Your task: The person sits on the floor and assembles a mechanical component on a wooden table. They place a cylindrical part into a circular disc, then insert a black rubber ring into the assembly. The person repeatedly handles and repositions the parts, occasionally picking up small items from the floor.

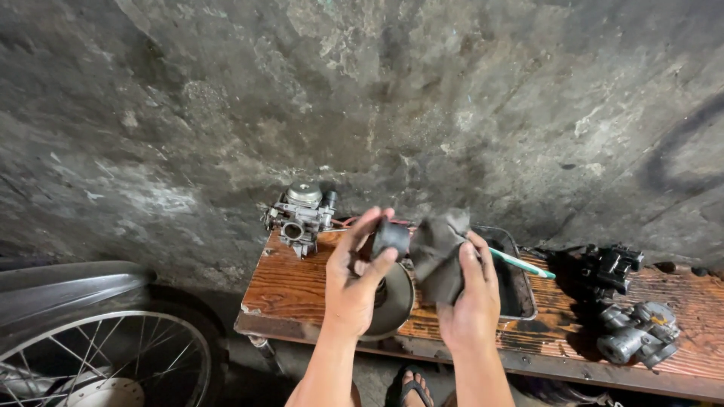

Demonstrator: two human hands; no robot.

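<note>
Black part: my left hand (351, 280) pinches a small black roller (390, 238) between thumb and fingertips, held up above the desk (290, 283).
Rag: my right hand (469, 301) is clenched around a dark grey rag (440, 252), bunched up just beside the roller; whether the two touch I cannot tell.
Under my hands: a round metal disc (394, 303) lies on the wooden desk, largely covered by my left hand and wrist.
Tray: a dark shallow tray (520, 290) sits behind my right hand, with a green and white brush handle (522, 264) lying across its rim; the brush end is hidden by the rag.
Far left of desk: a metal carburetor (300, 215) stands near the back edge, against the rough grey wall (362, 98).
Right of desk: a black part (611, 267) and a grey metal part (637, 332), well apart from my hands.
Below: a wheel with spokes (105, 354) at lower left, cut off by the frame; a sandalled foot (411, 388) under the desk edge.
</note>
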